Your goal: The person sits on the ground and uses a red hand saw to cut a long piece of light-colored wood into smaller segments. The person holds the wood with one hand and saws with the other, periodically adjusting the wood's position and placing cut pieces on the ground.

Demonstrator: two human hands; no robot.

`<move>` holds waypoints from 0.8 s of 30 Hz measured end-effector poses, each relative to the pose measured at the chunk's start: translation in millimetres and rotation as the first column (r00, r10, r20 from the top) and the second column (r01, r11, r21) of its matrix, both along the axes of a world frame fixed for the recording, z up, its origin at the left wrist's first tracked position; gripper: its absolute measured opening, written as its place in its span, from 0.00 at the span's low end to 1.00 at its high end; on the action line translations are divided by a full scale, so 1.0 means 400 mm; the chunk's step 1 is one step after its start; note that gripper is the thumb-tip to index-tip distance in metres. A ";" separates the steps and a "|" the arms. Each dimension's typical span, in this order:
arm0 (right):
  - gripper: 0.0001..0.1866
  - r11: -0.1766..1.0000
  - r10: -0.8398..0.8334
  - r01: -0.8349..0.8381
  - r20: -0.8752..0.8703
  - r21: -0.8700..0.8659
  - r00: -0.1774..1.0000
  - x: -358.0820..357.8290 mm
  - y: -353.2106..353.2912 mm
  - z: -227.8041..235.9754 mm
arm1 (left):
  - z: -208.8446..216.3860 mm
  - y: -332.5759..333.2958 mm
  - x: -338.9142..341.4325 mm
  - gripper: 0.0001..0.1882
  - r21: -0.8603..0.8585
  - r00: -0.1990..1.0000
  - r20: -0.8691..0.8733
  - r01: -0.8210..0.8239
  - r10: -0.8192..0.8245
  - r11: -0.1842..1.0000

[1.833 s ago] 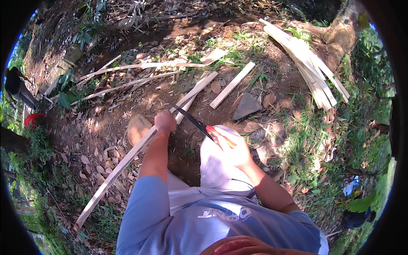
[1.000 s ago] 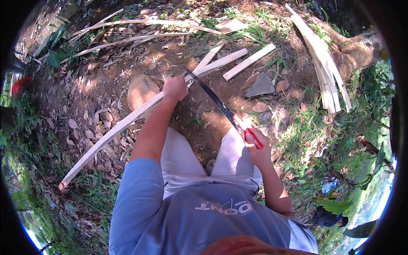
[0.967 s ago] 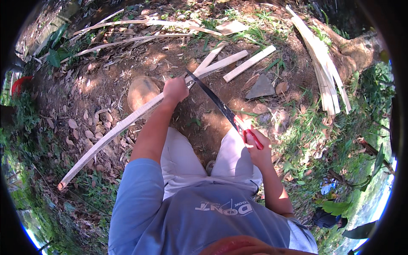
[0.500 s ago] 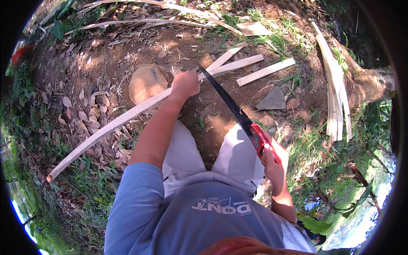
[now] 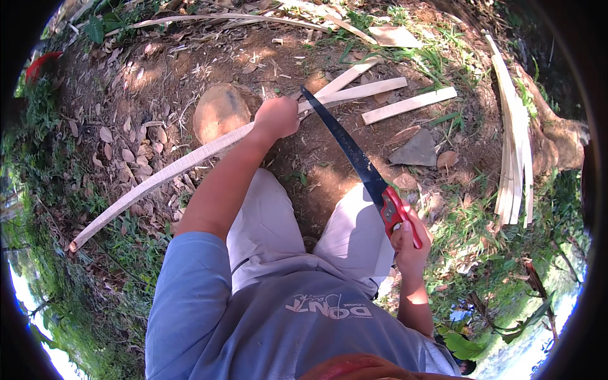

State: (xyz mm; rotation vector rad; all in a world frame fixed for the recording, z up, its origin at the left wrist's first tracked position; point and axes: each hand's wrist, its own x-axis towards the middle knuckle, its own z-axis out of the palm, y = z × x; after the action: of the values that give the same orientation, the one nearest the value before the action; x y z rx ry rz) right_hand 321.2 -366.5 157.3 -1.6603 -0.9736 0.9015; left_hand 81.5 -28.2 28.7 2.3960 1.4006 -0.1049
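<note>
My left hand (image 5: 277,119) is closed around a long pale wooden strip (image 5: 171,172) with a slight bend. From the fist, the strip runs down to the lower left, its cut end showing there. In my right hand (image 5: 411,246) is a pruning saw (image 5: 348,147), gripped by its red handle. Its dark blade slants up and left, the tip close to the strip just right of my left fist. Whether the teeth touch the wood I cannot tell. Beyond the fist, two lighter wooden slats (image 5: 370,90) fan out to the right; their overlap with the strip is partly hidden.
A round sawn stump (image 5: 220,114) stands behind the strip. Right of the slats lie a short wooden piece (image 5: 410,106) and a grey stone (image 5: 415,149). A bundle of long strips (image 5: 514,149) rests by a tree root (image 5: 563,142). More strips (image 5: 253,19) lie at the back.
The whole view has shifted a little, with the ground things now farther right. Both hands keep their grips; the saw has moved only slightly, its tip staying near the strip.
</note>
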 end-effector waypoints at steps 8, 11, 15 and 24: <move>0.27 0.899 -0.024 0.093 -0.164 0.427 0.986 -0.089 0.205 -0.001 | -0.008 -0.008 0.013 0.14 0.053 0.997 -0.049 -0.050 0.053 0.997; 0.25 0.947 0.057 0.060 -0.349 0.315 0.936 -0.112 0.427 -0.102 | -0.001 -0.014 0.017 0.13 0.057 0.996 -0.049 -0.077 0.080 0.995; 0.21 0.969 0.096 -0.040 -0.224 0.242 0.970 -0.147 0.647 -0.200 | -0.005 -0.018 0.019 0.13 0.057 0.994 -0.033 -0.101 0.103 0.993; 0.21 0.966 0.134 -0.098 -0.135 0.241 0.982 -0.167 0.756 -0.339 | 0.017 -0.023 0.029 0.10 0.053 0.993 -0.062 -0.099 0.103 0.994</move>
State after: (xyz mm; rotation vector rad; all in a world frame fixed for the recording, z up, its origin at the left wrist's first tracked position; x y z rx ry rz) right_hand 254.4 -64.3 21.8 -1.3288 -1.0387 0.9375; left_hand 93.1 -37.5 35.6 2.3756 1.5687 -0.1238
